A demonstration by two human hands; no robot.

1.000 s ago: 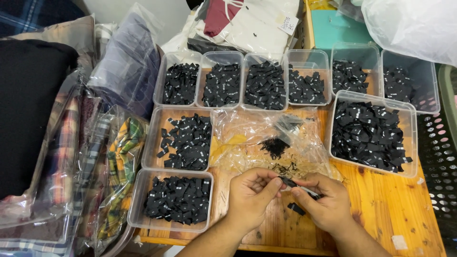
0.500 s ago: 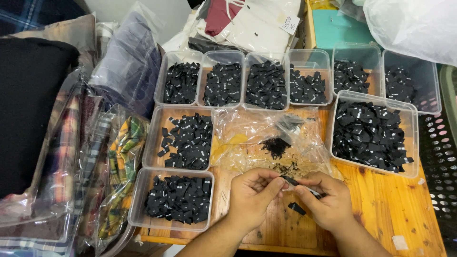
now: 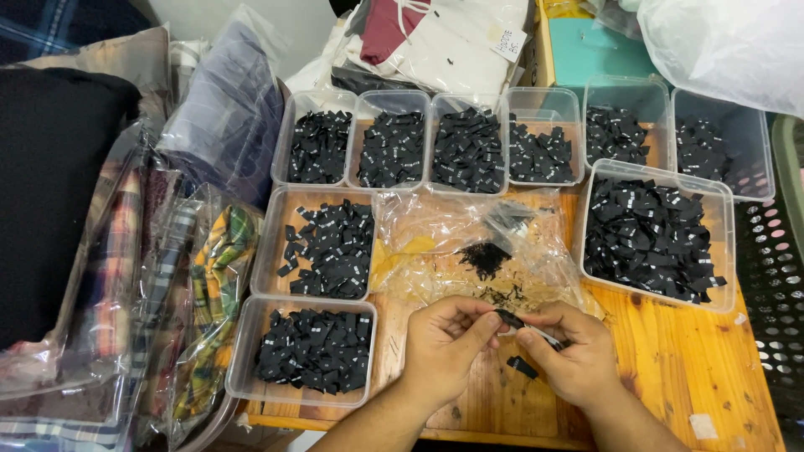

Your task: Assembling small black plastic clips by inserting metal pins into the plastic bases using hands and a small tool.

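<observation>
Item held: small black folded fabric label [image 3: 508, 318], pinched at the meeting point of both hands, just below the crumpled clear plastic bag [image 3: 469, 243] that serves as landmark.

Left hand [image 3: 444, 345]: below the bag, thumb and forefinger closed on the label's left end.

Right hand [image 3: 569, 351]: below and right of the bag, fingertips closed on the same label from the right; a thin pale strip runs under its fingers. The label sits between the two sets of fingertips, not in either palm.

Loose black label [image 3: 523, 367]: on the pale wooden tabletop [image 3: 670, 368], below the held one, between the wrists.

Bag contents: small heap of black scraps, further bits spilled at its lower edge.

Clear plastic tubs of black labels: two stacked left of the bag [image 3: 322, 243] [image 3: 306, 347]; one large tub [image 3: 657, 234] right of it; row of six smaller tubs [image 3: 469, 146] above it.

Plaid fabric in clear wrapping [image 3: 209, 285]: far left of the bag. Black perforated basket [image 3: 775, 285]: far right.
</observation>
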